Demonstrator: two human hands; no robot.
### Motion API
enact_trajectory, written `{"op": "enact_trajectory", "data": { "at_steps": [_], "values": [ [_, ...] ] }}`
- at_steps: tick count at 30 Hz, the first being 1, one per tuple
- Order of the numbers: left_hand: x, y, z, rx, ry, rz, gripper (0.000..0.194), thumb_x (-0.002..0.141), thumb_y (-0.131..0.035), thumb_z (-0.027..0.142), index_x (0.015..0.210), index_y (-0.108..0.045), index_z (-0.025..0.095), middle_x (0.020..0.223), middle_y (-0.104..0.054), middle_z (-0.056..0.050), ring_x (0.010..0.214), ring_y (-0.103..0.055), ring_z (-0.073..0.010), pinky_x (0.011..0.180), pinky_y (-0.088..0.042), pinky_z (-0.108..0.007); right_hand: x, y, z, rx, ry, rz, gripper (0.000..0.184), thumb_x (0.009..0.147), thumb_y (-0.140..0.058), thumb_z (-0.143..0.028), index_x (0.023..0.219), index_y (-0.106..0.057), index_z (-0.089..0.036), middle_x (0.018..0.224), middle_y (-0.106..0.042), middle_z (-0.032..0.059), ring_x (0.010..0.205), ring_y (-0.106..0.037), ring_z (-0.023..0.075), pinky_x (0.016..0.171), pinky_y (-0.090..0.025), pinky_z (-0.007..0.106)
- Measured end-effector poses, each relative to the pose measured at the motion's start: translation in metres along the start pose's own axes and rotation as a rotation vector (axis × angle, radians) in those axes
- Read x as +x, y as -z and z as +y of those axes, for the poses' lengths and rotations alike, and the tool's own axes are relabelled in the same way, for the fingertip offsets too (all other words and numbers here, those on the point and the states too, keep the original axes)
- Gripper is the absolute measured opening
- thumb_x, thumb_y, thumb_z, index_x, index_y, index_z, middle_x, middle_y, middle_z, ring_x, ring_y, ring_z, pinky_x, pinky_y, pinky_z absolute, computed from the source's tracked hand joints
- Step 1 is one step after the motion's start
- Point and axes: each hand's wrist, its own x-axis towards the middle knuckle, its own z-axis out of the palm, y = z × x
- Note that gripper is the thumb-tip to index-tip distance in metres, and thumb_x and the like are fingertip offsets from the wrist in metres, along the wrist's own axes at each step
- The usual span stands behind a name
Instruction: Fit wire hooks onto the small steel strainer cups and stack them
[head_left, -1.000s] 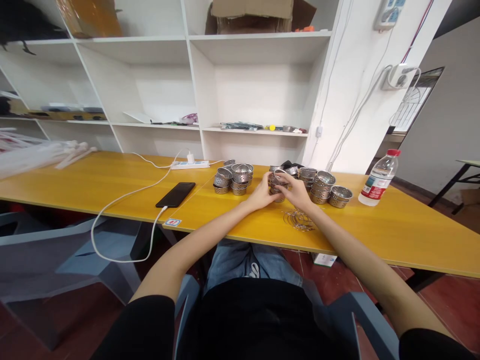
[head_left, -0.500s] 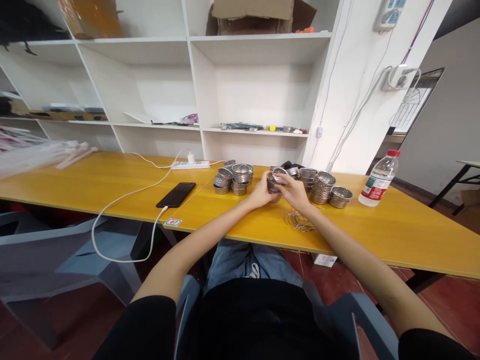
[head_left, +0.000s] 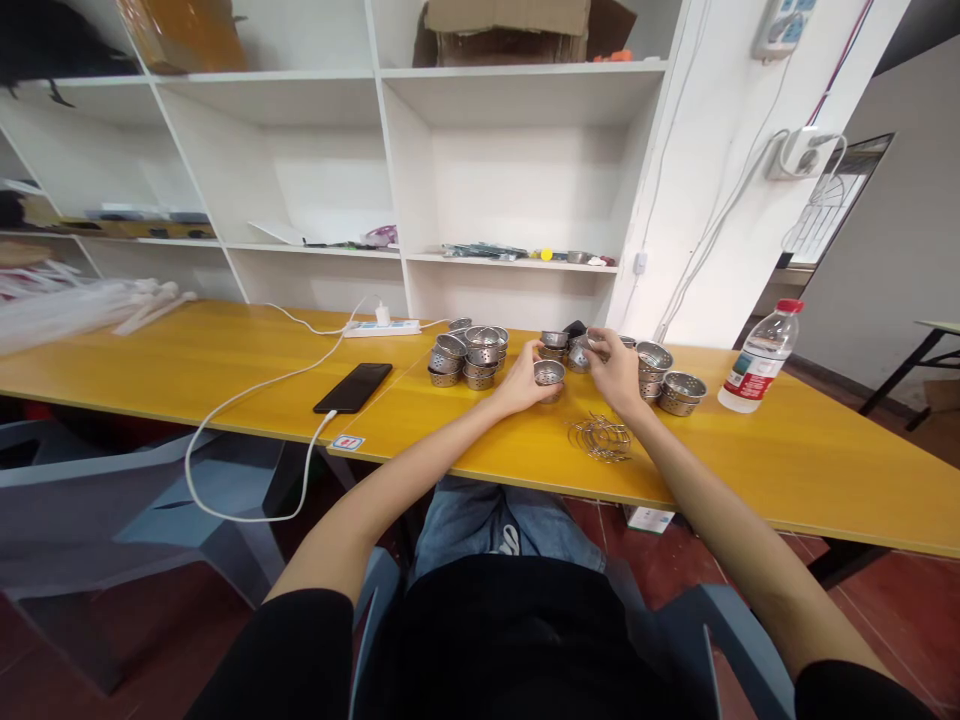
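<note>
My left hand (head_left: 520, 384) is curled around a small perforated metal cup (head_left: 549, 373), which appears to sit on another one low over the table. My right hand (head_left: 616, 374) is a little to the right, its fingertips pinching a second, tilted perforated metal cup (head_left: 579, 354). Just behind the hands are more metal cups (head_left: 554, 339), partly hidden. Stacks of the same cups (head_left: 485, 345) stand left of my left hand, and others (head_left: 682, 392) stand right of my right hand. A loose pile of thin wire rings (head_left: 600, 437) lies in front of my right hand.
On the yellow table (head_left: 420, 440) lie a black phone (head_left: 353, 388) with a white cable and a power strip (head_left: 381, 329). A water bottle (head_left: 761, 357) with a red cap stands at the right. White shelves (head_left: 517, 180) rise behind. Plastic packaging (head_left: 75, 312) lies far left.
My right hand has moved right, away from the left hand, with a metal cup in its fingers. My left hand stays nearly in place around its cup, whose open top now shows.
</note>
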Motion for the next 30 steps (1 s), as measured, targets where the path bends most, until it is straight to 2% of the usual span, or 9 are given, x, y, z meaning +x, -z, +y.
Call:
{"op": "enact_trajectory", "data": {
  "at_steps": [6, 10, 13, 18, 21, 25, 27, 30],
  "values": [
    [-0.001, 0.000, -0.002, 0.024, -0.052, 0.006, 0.078, 0.077, -0.082, 0.035, 0.138, -0.036, 0.017, 0.126, -0.056, -0.014, 0.118, -0.060, -0.0279, 0.105, -0.049, -0.045, -0.008, -0.012, 0.006, -0.208, -0.052, -0.242, 0.039, 0.081, -0.068, -0.014, 0.119, -0.071, -0.024, 0.092, -0.080, 0.0057, 0.090, -0.075, 0.0284, 0.085, -0.058, 0.041],
    [-0.001, 0.001, -0.003, 0.095, -0.137, -0.009, 0.075, 0.083, -0.079, 0.034, 0.142, -0.035, 0.020, 0.139, -0.051, -0.017, 0.130, -0.055, -0.0304, 0.112, -0.046, -0.047, -0.012, -0.019, 0.006, -0.302, -0.038, -0.320, 0.040, 0.080, -0.069, -0.014, 0.118, -0.073, -0.026, 0.098, -0.081, 0.0063, 0.093, -0.076, 0.0289, 0.085, -0.058, 0.039],
    [-0.001, 0.002, -0.003, 0.165, -0.190, -0.025, 0.072, 0.087, -0.075, 0.034, 0.144, -0.035, 0.020, 0.141, -0.050, -0.017, 0.132, -0.055, -0.0309, 0.113, -0.046, -0.048, -0.012, -0.020, 0.009, -0.304, -0.033, -0.361, 0.041, 0.078, -0.072, -0.014, 0.118, -0.073, -0.025, 0.099, -0.081, 0.0070, 0.096, -0.076, 0.0298, 0.086, -0.059, 0.039],
    [0.000, 0.007, 0.002, 0.256, -0.222, -0.013, 0.066, 0.088, -0.073, 0.033, 0.142, -0.038, 0.019, 0.140, -0.051, -0.017, 0.132, -0.055, -0.0316, 0.110, -0.050, -0.047, -0.011, -0.019, 0.012, -0.243, -0.025, -0.362, 0.035, 0.083, -0.069, -0.012, 0.116, -0.074, -0.024, 0.097, -0.082, 0.0060, 0.092, -0.077, 0.0259, 0.087, -0.058, 0.036],
    [0.000, 0.011, 0.009, 0.280, -0.247, 0.022, 0.062, 0.087, -0.073, 0.034, 0.138, -0.042, 0.019, 0.138, -0.052, -0.016, 0.129, -0.057, -0.0322, 0.107, -0.051, -0.047, -0.010, -0.016, 0.006, -0.306, 0.006, -0.343, 0.033, 0.089, -0.063, -0.013, 0.118, -0.075, -0.024, 0.101, -0.082, 0.0072, 0.097, -0.077, 0.0272, 0.089, -0.057, 0.036],
    [-0.004, 0.019, 0.024, 0.143, -0.322, 0.041, 0.057, 0.084, -0.075, 0.041, 0.129, -0.047, 0.021, 0.127, -0.059, -0.013, 0.117, -0.062, -0.0279, 0.102, -0.052, -0.042, -0.006, -0.006, -0.009, -0.355, 0.052, -0.263, 0.034, 0.096, -0.057, -0.020, 0.126, -0.072, -0.022, 0.108, -0.081, 0.0093, 0.102, -0.075, 0.0303, 0.091, -0.055, 0.037],
    [-0.007, 0.022, 0.031, 0.036, -0.311, -0.011, 0.050, 0.084, -0.074, 0.042, 0.122, -0.049, 0.021, 0.118, -0.063, -0.009, 0.106, -0.065, -0.0240, 0.095, -0.054, -0.037, -0.001, 0.001, -0.015, -0.304, 0.078, -0.223, 0.034, 0.097, -0.056, -0.023, 0.126, -0.072, -0.022, 0.109, -0.081, 0.0088, 0.101, -0.075, 0.0300, 0.091, -0.055, 0.037],
    [-0.012, 0.025, 0.035, -0.036, -0.258, -0.173, 0.037, 0.086, -0.070, 0.042, 0.112, -0.053, 0.022, 0.105, -0.067, -0.005, 0.089, -0.065, -0.0191, 0.082, -0.053, -0.032, 0.008, 0.015, -0.019, -0.146, 0.114, -0.234, 0.029, 0.095, -0.058, -0.023, 0.118, -0.075, -0.021, 0.104, -0.081, 0.0085, 0.097, -0.075, 0.0274, 0.091, -0.055, 0.037]
  ]
}}
